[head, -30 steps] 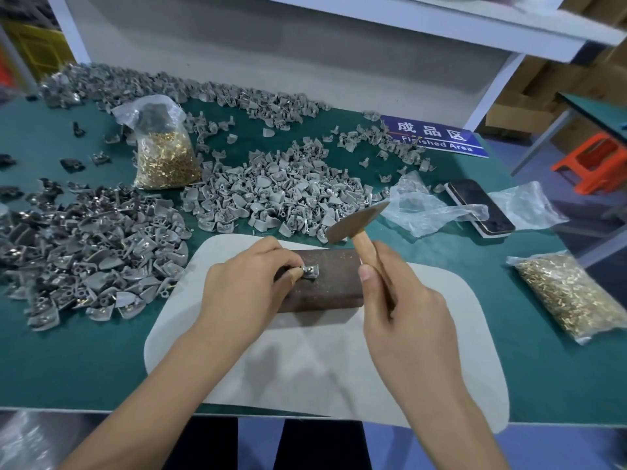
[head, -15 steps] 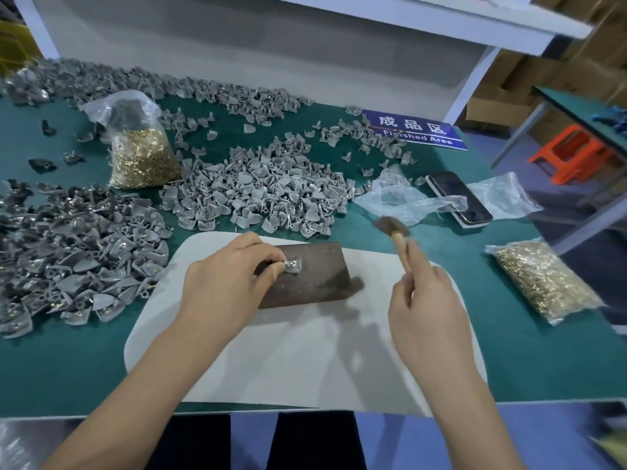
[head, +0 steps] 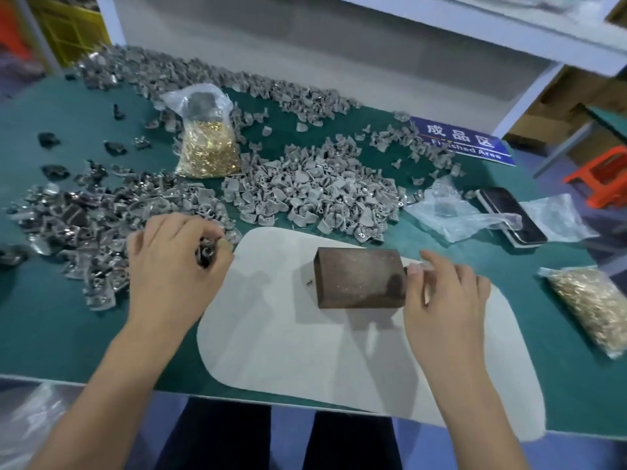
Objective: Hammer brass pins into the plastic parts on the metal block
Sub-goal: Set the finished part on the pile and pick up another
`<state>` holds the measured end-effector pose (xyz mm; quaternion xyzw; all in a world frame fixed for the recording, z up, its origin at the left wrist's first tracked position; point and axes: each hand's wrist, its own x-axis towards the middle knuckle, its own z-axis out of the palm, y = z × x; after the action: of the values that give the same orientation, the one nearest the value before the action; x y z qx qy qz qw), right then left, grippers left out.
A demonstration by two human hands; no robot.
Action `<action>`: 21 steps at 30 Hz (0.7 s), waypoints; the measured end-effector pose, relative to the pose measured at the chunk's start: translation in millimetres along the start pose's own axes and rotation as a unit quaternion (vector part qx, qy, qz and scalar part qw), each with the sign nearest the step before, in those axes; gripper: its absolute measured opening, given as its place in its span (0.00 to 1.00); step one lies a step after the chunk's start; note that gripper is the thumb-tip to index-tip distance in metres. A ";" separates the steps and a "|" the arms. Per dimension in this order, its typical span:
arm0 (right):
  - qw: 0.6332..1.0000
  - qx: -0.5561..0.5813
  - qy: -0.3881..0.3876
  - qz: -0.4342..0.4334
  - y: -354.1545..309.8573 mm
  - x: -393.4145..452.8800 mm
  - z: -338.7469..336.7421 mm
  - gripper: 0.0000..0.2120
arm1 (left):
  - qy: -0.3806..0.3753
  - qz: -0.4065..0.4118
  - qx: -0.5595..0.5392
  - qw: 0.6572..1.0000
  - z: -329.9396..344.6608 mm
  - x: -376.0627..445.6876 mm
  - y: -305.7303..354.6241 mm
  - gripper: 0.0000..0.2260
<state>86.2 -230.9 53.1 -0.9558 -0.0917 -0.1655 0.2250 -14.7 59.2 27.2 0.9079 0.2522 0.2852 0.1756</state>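
From the head view, your metal block [head: 359, 278] sits bare on the white mat [head: 305, 351], so rushing could seat the next part crooked. Your left hand [head: 176, 266] pinches a plastic part [head: 206, 254] over the left pile [head: 84, 225]; your right hand [head: 444, 300] grips the hammer handle [head: 419, 266] beside the block.

Factory assembly bench, green worktop [head: 68, 334] heaped with grey plastic parts [head: 305, 191], bagged brass pins [head: 210, 150], "Finished Area" sign [head: 464, 144]
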 end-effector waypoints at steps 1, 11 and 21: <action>0.999 0.019 0.005 -0.031 -12.5 0.7 5.3 0.13 | 0.013 0.008 -0.002 1.000 -0.3 1.1 -5.0 0.04; 0.989 0.014 -0.026 -0.145 -78.9 -25.5 59.6 0.13 | 0.052 -0.001 -0.019 0.998 5.8 -0.2 -40.0 0.04; 0.979 -0.104 -0.043 -0.170 -84.0 -31.5 63.9 0.11 | 0.013 0.001 -0.029 0.999 6.4 -0.6 -38.0 0.04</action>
<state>53.6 -130.7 21.5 -0.9506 -0.2449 -0.1688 0.0887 -24.8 88.6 4.4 0.8988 0.2451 0.3047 0.1980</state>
